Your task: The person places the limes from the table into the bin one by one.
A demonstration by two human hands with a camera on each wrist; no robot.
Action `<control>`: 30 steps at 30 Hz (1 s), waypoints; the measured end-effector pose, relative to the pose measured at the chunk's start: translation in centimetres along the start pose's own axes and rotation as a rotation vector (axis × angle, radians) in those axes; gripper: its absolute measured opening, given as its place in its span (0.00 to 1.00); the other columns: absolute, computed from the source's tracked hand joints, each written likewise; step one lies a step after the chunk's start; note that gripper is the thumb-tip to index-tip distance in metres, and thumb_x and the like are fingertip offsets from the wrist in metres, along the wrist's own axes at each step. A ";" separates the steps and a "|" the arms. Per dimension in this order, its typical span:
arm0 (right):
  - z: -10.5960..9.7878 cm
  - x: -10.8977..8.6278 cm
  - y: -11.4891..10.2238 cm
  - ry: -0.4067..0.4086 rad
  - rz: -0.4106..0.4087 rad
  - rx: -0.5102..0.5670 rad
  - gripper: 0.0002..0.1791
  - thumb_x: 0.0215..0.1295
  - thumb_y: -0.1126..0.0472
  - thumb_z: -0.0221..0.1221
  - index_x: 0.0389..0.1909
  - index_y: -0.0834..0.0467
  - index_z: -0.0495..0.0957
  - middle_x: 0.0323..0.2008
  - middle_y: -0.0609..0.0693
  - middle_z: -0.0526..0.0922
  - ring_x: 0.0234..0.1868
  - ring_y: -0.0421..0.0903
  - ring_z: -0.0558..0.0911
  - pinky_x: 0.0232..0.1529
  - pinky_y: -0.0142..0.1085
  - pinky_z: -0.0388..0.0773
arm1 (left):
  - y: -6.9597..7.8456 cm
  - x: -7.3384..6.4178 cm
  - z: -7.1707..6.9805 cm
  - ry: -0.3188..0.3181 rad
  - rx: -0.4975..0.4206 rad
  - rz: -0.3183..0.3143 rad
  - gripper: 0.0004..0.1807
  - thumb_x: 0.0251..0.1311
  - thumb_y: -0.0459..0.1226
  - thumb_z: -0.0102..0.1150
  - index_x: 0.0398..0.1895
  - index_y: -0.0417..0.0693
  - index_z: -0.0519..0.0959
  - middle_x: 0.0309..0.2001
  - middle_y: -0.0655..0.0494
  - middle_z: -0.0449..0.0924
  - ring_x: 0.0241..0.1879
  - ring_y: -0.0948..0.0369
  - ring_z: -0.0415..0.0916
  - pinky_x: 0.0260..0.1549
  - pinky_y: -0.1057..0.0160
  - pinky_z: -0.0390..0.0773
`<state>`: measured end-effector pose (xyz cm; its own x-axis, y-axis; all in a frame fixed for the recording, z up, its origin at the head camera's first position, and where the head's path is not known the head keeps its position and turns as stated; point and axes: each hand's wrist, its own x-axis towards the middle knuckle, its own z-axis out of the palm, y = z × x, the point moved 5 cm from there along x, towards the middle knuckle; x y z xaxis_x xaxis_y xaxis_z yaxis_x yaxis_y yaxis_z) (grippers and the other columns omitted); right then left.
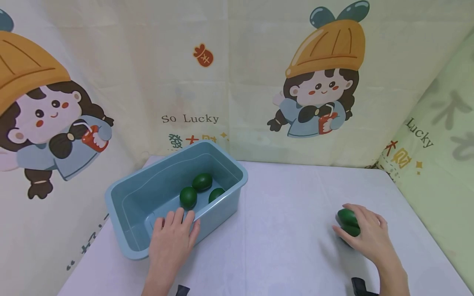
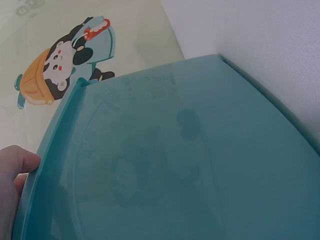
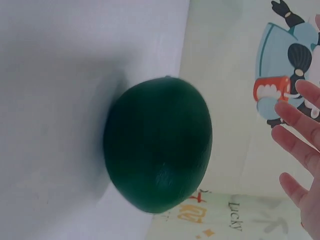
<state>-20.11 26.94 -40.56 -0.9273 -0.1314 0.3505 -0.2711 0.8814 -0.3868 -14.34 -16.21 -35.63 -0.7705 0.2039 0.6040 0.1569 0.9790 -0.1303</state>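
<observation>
My left hand [image 1: 172,236] grips the near rim of a light blue plastic bin [image 1: 124,205], its fingers over the edge. In the left wrist view, part of that hand [image 2: 17,170] pinches the bin's rim [image 2: 50,135]. Three smooth, dark green oval fruits [image 1: 202,182] lie inside the bin, one partly hidden by the near wall. My right hand [image 1: 370,234] is spread around more green fruit [image 1: 348,217] on the table, showing two rounded parts. In the right wrist view, a green fruit [image 3: 157,145] stands apart from the extended fingers [image 3: 295,145].
A white cloth covers the table [image 1: 281,230]. Behind it and at the sides hangs a pale curtain [image 1: 252,82] printed with cartoon figures and lettering. The bin stands left of centre, angled, near the curtain. Black straps [image 1: 359,285] sit by the wrists.
</observation>
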 end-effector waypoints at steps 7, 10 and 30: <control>-0.4 -0.8 1.6 0.001 0.022 0.001 0.36 0.47 0.46 0.66 0.55 0.58 0.65 0.51 0.60 0.68 0.51 0.61 0.65 0.52 0.61 0.45 | 0.0 0.1 -0.1 0.017 0.006 0.009 0.29 0.68 0.51 0.16 0.28 0.46 0.70 0.23 0.51 0.60 0.25 0.53 0.59 0.27 0.56 0.60; -0.5 -1.1 2.2 -0.014 0.033 -0.001 0.37 0.47 0.46 0.66 0.56 0.58 0.64 0.53 0.61 0.68 0.52 0.61 0.64 0.53 0.63 0.43 | 0.0 0.1 -0.1 0.025 0.003 0.012 0.29 0.68 0.51 0.17 0.28 0.46 0.70 0.23 0.51 0.60 0.25 0.53 0.58 0.27 0.56 0.59; -0.1 -2.9 5.5 -0.076 0.103 -0.029 0.41 0.45 0.46 0.68 0.57 0.61 0.62 0.52 0.66 0.66 0.51 0.64 0.63 0.51 0.67 0.42 | 0.1 0.0 -0.2 0.028 -0.003 0.012 0.28 0.68 0.51 0.18 0.28 0.46 0.70 0.23 0.52 0.59 0.25 0.54 0.58 0.27 0.57 0.58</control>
<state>-18.84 32.19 -43.60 -0.9671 -0.0729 0.2437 -0.1671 0.9045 -0.3923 -14.25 -16.13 -35.49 -0.7510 0.2158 0.6241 0.1680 0.9764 -0.1355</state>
